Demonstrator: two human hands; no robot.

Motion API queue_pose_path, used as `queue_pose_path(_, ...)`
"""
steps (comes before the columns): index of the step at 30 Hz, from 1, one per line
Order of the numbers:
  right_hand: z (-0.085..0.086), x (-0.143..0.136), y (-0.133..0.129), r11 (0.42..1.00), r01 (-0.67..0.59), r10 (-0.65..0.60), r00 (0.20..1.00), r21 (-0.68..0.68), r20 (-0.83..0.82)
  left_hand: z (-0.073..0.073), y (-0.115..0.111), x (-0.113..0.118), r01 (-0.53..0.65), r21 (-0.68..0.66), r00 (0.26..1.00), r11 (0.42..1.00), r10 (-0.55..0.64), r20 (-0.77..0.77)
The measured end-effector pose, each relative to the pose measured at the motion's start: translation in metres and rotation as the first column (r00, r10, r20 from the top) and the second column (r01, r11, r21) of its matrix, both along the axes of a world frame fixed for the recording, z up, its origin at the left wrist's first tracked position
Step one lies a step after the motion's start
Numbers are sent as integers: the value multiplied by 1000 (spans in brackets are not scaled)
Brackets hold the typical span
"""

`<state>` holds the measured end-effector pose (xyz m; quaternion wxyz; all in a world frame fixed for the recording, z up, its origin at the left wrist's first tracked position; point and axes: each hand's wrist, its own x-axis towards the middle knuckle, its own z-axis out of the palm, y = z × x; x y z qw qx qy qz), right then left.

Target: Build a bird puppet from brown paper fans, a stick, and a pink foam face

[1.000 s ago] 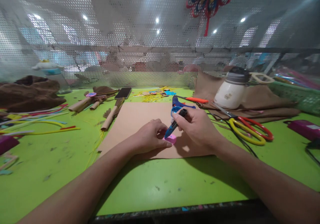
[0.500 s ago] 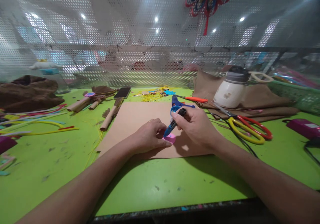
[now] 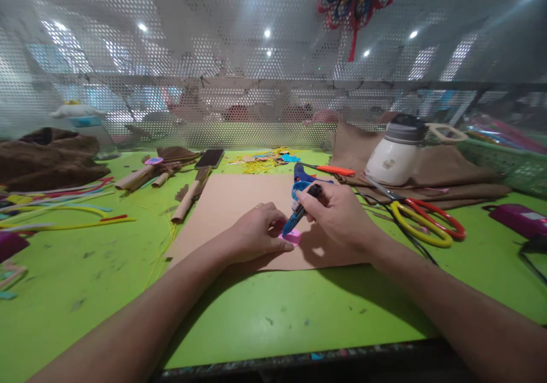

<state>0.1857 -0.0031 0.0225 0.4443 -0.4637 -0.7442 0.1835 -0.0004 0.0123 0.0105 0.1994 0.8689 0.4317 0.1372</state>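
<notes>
The small round pink disc (image 3: pixel 294 239) lies flat on a large sheet of tan paper (image 3: pixel 222 200), between both hands and near the sheet's front edge. The left hand (image 3: pixel 256 236) has its thumb and bent fingers drawn narrow about the disc's left side, holding it, the thumb along its near edge. The right hand (image 3: pixel 339 215) grips a slanted marker with a blue barrel and black end (image 3: pixel 294 218); its tip is down at the disc's far left edge, though I cannot tell whether it touches.

I count one sheet, one marker, one pair of scissors with a red and a yellow loop (image 3: pixel 421 223), one white bottle with a dark grey lid (image 3: pixel 393 158), one black phone (image 3: pixel 210 158) and three rolled brown paper tubes (image 3: pixel 183 207), all on the bright green tabletop (image 3: pixel 277 314). A second disc, pinkish purple (image 3: pixel 154 161), sits on a tube. There are two magenta boxes, one at the right (image 3: pixel 515 221), the other cut off at the left edge (image 3: pixel 12 246).

The right hand partly covers a dark blue tool (image 3: pixel 301 173) and a round blue piece (image 3: pixel 298 188) beside it. The left fingertips are partly hidden, the green basket (image 3: pixel 508 166) runs out of view, and shapes behind the perforated screen (image 3: pixel 265 86) are blurred.
</notes>
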Motion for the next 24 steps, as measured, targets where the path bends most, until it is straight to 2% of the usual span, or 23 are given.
queue_pose_path(7,3,1,-1,998,62,-63,996,-12,-60,0,-1,0,11,18,1000,1000,-11,-13)
queue_pose_path(17,-3,-1,0,1000,-4,4,1000,12,-29,-1,-1,0,-9,6,1000,1000,9,18)
queue_pose_path(24,-3,-2,0,1000,7,-7,1000,11,-7,-3,2,-1,11,18,1000,1000,-11,4)
